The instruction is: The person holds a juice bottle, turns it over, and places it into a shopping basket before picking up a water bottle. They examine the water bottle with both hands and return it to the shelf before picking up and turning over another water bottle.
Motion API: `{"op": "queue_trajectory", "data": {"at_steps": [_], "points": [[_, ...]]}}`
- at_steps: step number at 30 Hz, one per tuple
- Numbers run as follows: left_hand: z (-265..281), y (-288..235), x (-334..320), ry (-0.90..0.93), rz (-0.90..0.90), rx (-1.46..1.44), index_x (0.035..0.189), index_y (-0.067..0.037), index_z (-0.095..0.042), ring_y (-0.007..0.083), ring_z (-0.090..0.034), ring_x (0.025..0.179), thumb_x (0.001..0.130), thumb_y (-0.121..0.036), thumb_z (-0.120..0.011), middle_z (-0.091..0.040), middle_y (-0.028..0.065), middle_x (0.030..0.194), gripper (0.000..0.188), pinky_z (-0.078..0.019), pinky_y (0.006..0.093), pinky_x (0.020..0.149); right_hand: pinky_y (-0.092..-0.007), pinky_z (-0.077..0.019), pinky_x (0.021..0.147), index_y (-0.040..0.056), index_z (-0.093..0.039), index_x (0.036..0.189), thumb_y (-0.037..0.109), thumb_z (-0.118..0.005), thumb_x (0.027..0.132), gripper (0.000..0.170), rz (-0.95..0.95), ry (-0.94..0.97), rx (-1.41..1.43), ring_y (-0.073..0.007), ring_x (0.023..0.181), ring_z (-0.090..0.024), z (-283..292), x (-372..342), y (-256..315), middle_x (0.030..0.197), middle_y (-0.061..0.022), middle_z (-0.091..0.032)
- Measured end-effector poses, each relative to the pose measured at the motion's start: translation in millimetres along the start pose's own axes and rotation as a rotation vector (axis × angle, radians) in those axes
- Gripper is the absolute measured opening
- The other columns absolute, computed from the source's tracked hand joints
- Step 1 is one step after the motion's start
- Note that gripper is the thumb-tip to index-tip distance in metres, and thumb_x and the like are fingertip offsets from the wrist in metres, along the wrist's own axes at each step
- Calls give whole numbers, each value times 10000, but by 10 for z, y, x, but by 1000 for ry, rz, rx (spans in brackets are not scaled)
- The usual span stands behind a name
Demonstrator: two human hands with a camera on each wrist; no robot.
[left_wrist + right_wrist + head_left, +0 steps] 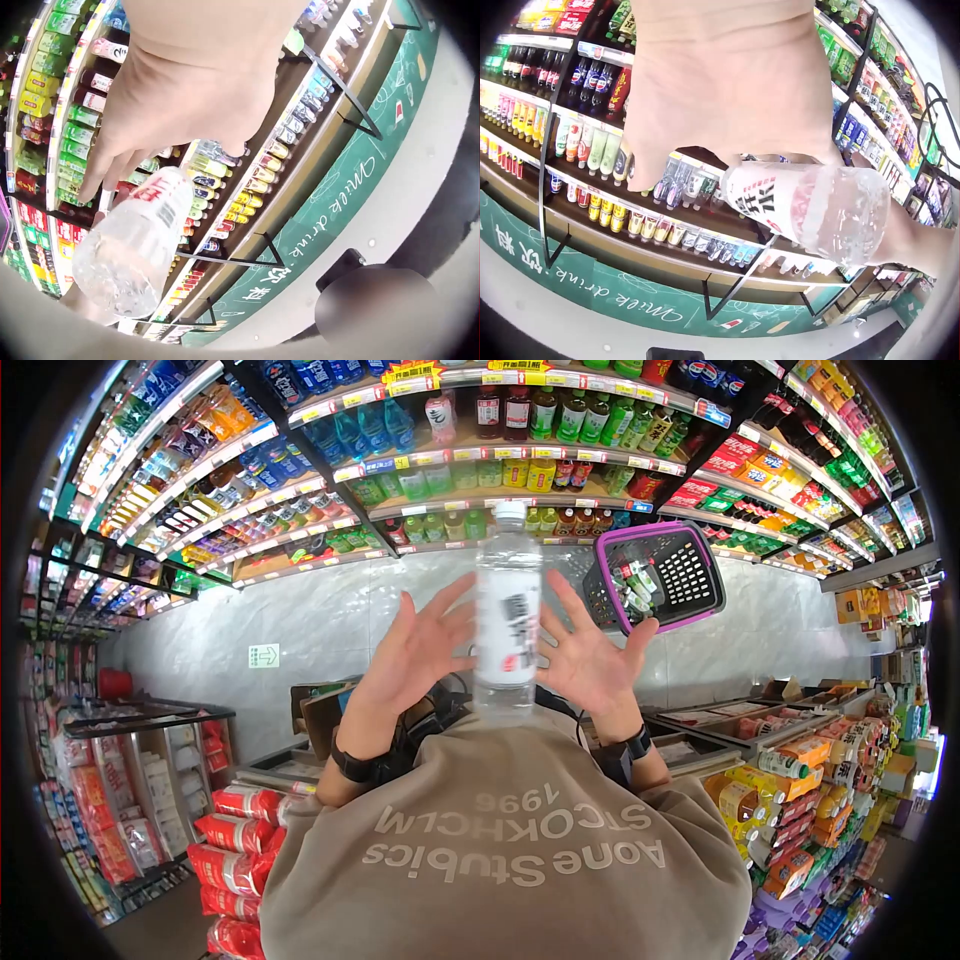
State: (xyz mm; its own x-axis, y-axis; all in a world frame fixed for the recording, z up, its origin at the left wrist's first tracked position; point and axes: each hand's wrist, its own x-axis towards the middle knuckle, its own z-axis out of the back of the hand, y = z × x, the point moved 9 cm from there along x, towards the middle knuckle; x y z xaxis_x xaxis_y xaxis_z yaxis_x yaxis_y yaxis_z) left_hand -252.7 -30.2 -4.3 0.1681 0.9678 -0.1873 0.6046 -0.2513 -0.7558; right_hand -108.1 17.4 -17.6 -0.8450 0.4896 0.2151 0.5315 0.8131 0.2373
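Note:
A clear plastic bottle [508, 705] with a white cap and a white label with dark characters stands upright between my hands in the head view, slightly blurred. My left hand [415, 650] is on its left, palm up, fingers spread and thumb out. On the other side, my right hand [595, 660] mirrors it, fingers straight and spread. In the head view the bottle overlaps the inner fingertips of both hands. Each wrist view shows the bottle's transparent base [120, 266] and label [769, 199] beside the palm, with no fingers curled round it.
A black basket with a purple rim [607, 545] stands on the grey floor [340, 595], with several bottles [638, 588] inside. Drink shelves [480, 455] curve across the front. Red packages [235, 835] are stacked at left; boxed and bottled goods [790, 810] stand at right.

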Motion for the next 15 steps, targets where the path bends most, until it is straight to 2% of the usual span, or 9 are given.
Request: {"op": "queue_trajectory", "data": {"at_steps": [3,6,7,10,12,15], "points": [[102,54,40,3,-7,-125,1591,-50,-248,394,-521,1330,952,-804,-231,-435,229,1540,988,-438,568,1074,-705,-142,1179,215,-51,1645,898,-540,739,1235,20,15,14,-416,1552,-92,-152,15,24,1706,-146,-23],[285,140,113,73,22,-273,1576,-6,-247,411,-624,1180,880,-889,-220,-487,309,1445,1124,-534,521,940,-739,-65,1164,230,-2,1645,870,-538,774,1206,-11,217,6,-446,1544,100,-342,25,40,1694,-132,152],[313,178,112,2,20,-359,1571,-6,-258,442,-655,1112,852,-915,-233,-507,322,1414,1160,-563,549,893,-737,-62,1165,235,-1,1644,873,-533,775,1202,-8,229,1,-447,1544,101,-366,54,55,1693,-131,157],[114,158,72,167,26,-601,1578,-10,-232,480,-630,1147,837,-921,-279,-474,338,1440,1175,-533,626,939,-731,-51,1169,246,-5,1644,876,-522,780,1188,-1,247,-11,-449,1544,97,-400,103,60,1693,-132,155],[51,92,71,196,2,-672,1591,-32,-196,527,-596,1179,835,-914,-315,-429,351,1473,1168,-496,687,955,-727,-40,1172,245,-21,1645,871,-524,785,1177,-5,243,-28,-450,1545,83,-361,127,64,1697,-138,127],[28,39,34,253,-10,-782,1611,-74,-137,594,-530,1227,834,-904,-358,-324,366,1536,1158,-437,758,973,-692,-73,1197,196,-53,1645,893,-484,784,1188,20,164,-42,-439,1553,-2,-255,150,66,1702,-159,40]]}}
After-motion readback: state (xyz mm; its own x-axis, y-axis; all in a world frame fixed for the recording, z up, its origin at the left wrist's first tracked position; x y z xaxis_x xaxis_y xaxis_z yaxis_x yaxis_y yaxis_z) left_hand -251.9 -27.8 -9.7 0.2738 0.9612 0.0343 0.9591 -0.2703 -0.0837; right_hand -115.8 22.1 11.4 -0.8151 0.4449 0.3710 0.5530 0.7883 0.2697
